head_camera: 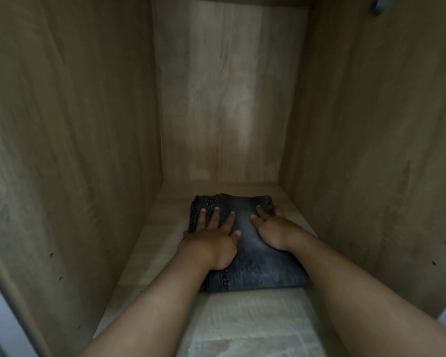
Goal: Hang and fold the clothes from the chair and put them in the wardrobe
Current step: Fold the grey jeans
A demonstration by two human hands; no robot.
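Folded dark grey jeans (252, 264) lie flat on the wooden shelf (242, 320) inside the wardrobe, towards its back. My left hand (214, 238) rests flat on the jeans' left half with its fingers spread and straight. My right hand (273, 228) presses the right half, fingers straight and pointing to the far edge. Both forearms reach in from the bottom of the view. The near right corner of the jeans is hidden under my right forearm.
Wooden side walls (75, 150) and a back panel (227, 99) close in the compartment. A dark fitting (379, 6) shows at the top right. A pale strip of the wardrobe's door or frame (0, 318) runs along the lower left edge.
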